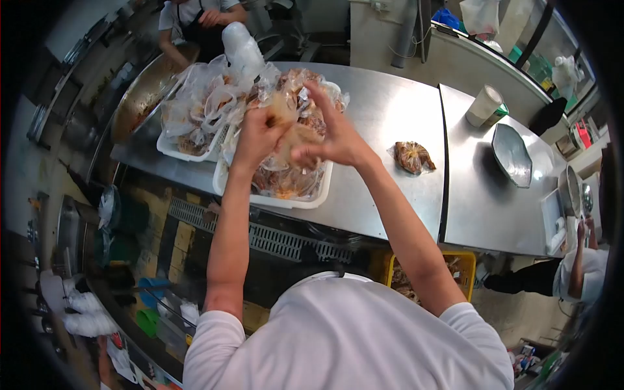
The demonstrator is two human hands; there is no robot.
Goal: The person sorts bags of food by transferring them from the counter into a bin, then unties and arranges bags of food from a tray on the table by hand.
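Observation:
My left hand (257, 138) is closed on a clear plastic bag (296, 140) with brownish contents, smeared by motion. Beside the bag, my right hand (335, 133) has its thumb and fingers spread wide; whether it touches the plastic I cannot tell. Both hands are over a white plastic basket (276, 203) full of bagged brown food (286, 182). To its left stands a second white basket (188, 156), heaped with similar clear bags (201, 107).
A single tied food bag (414, 158) lies on the steel table (364, 195). Further right are a grey dish (511, 156) and a whitish container (484, 106). A large metal bowl (140, 104) stands far left, near a co-worker (201, 19). Below the table is a yellow crate (465, 266).

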